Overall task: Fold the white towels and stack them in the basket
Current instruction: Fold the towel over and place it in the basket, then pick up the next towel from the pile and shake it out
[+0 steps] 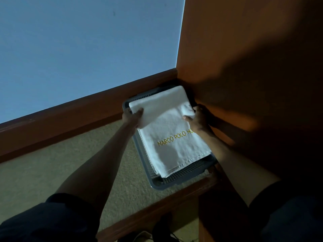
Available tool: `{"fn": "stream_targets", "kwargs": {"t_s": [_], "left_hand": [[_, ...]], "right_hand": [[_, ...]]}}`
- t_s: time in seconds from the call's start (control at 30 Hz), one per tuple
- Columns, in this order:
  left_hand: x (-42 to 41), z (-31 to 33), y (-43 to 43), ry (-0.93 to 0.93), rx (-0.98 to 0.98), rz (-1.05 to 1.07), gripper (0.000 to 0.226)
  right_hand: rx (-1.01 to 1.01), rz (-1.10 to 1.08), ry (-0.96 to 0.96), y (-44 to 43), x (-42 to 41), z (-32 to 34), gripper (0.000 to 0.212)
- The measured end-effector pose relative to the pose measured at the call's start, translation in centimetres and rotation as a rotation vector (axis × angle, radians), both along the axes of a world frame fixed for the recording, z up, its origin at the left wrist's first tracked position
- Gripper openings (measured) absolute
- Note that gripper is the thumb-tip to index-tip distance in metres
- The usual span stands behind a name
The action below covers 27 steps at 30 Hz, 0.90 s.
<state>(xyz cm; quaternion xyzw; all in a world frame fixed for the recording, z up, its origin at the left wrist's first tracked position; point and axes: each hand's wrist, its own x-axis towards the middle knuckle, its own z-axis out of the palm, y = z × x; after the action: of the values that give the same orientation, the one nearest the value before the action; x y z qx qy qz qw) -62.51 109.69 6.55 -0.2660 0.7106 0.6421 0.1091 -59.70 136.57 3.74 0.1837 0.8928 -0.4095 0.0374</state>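
Observation:
A grey mesh basket [176, 181] sits on the carpet in the corner by a wooden panel. Inside lies a stack of folded white towels [174, 151]; the top one shows yellow embroidered lettering. A further folded white towel [162, 100] rests across the far half of the stack. My left hand [133, 117] grips that towel's left edge, thumb on top. My right hand [198, 119] pinches its right edge, where the cloth bunches slightly. Both forearms reach down from the bottom of the view.
A wooden panel [253, 67] rises right beside the basket. A brown skirting board [70, 117] runs under a pale wall [78, 49] behind it. Beige carpet [52, 172] spreads to the left. A wooden ledge [157, 210] crosses just in front of the basket.

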Motion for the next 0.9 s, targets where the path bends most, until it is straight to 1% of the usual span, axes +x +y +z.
{"fn": "stream_targets", "kwargs": {"t_s": [0.07, 0.17, 0.23, 0.3, 0.37, 0.4, 0.43, 0.53, 0.63, 0.73, 0.9], "left_hand": [[-0.1, -0.4, -0.3, -0.008, -0.097, -0.068, 0.058], [-0.2, 0.4, -0.9, 0.037, -0.212, -0.147, 0.068], [0.0, 1.1, -1.4, 0.075, -0.322, -0.217, 0.071], [0.8, 2.3, -2.0, 0.126, -0.425, -0.287, 0.06], [1.7, 4.3, -2.8, 0.171, -0.552, -0.379, 0.036], [2.3, 5.5, -3.4, 0.182, -0.59, -0.418, 0.025], [3.0, 6.6, -4.3, 0.199, -0.604, -0.448, 0.02], [5.4, 9.8, -7.8, 0.244, -0.628, -0.481, 0.021], [8.6, 12.8, -11.9, 0.295, -0.665, -0.508, 0.021], [12.5, 15.5, -16.2, 0.338, -0.685, -0.492, 0.02], [20.3, 18.5, -24.5, 0.38, -0.745, -0.414, 0.02]], "right_hand": [[0.016, 0.018, 0.01, -0.3, 0.4, -0.5, 0.06], [0.068, 0.051, -0.01, -0.3, 0.8, -0.4, 0.061], [0.118, 0.068, -0.008, -0.8, 0.9, 0.1, 0.063], [0.21, 0.096, 0.034, -2.0, 1.3, 0.9, 0.067], [0.275, 0.149, 0.083, -3.7, 1.5, 2.5, 0.065], [0.275, 0.184, 0.086, -4.7, 1.5, 3.5, 0.061], [0.256, 0.222, 0.08, -5.9, 1.4, 4.6, 0.056], [0.147, 0.357, 0.065, -9.4, 1.4, 7.7, 0.035], [0.064, 0.571, 0.036, -13.8, 2.3, 10.8, 0.02], [0.052, 0.753, 0.007, -19.5, 4.2, 14.0, 0.013], [0.07, 0.882, 0.039, -30.5, 8.7, 18.0, 0.01]]}}
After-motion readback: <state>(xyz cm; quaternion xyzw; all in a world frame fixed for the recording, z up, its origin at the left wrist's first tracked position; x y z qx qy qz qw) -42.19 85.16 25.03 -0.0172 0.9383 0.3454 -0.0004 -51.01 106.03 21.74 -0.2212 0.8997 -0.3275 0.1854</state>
